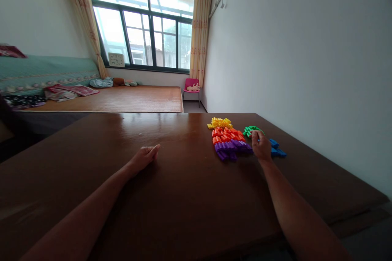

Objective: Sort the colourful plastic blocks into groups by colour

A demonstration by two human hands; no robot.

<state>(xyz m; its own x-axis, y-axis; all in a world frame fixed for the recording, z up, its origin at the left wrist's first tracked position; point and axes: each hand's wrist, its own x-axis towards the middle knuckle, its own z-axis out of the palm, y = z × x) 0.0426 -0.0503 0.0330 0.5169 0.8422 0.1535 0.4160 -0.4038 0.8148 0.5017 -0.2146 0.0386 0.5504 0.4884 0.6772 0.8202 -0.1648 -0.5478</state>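
Observation:
My left hand point(147, 156) rests on the brown table, fingers curled closed, with nothing showing in it. On the right, my right hand point(260, 145) is closed among small plastic pieces; whatever it may hold is hidden by the fingers. Green pieces point(251, 130) lie just beyond it, and blue pieces point(277, 151) sit to its right, partly behind it. To its left are purple pieces point(228, 147), lined up below rows of orange-red pieces point(226, 134). A heap of yellow pieces point(219, 122) lies farthest back. The pieces are too small to tell their exact kind.
The dark, glossy table point(183, 195) runs to a white wall point(306, 49) on the right. Behind it stand a bed with a woven mat point(143, 98) and a pink chair point(192, 85) with a soft toy. A square clock point(116, 59) leans by the window.

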